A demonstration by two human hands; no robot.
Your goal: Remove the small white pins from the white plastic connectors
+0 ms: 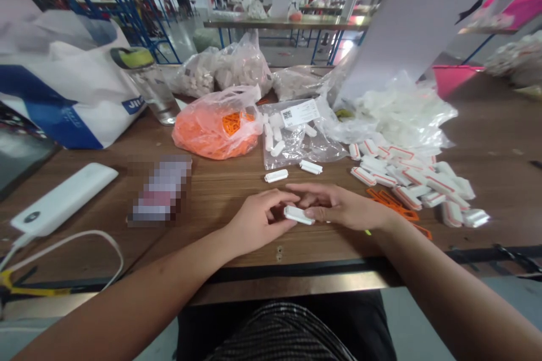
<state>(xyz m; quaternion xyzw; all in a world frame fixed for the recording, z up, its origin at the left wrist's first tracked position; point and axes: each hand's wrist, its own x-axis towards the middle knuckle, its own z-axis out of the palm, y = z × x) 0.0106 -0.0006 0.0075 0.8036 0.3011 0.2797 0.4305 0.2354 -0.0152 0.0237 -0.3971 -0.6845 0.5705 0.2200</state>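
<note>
Head-camera view of a wooden table (203, 194) at which two bare hands are working. A white plastic part (297, 215) is held between the left hand (258, 221) and the right hand (344, 207), close to the table's near edge. Both hands are closed narrowly around it: the left end is covered by the left fingers (275, 198), and the right end is touched by the right fingertips (311, 213). Whether the part is lifted from the wood cannot be determined.

Two similar white parts (276, 175) are laid on the table just beyond the hands. Behind them, a clear plastic bag (324, 149) with a barcode label (300, 113) is seen to contain more white parts. To the right, a heap of white parts edged in orange (410, 180) is spread over the table, with flat orange frames (392, 203) beneath its near side. Crumpled white film (402, 113) is piled behind the heap.

An orange-filled bag (215, 127) is placed left of the clear bag, and bags of pale parts (245, 67) are stacked behind it. At far left, a white power bank (63, 198) with a white cable (63, 245), a pixelated object (161, 190), a glass tumbler (148, 90) and a blue-and-white shopping bag (63, 90) are shown.
</note>
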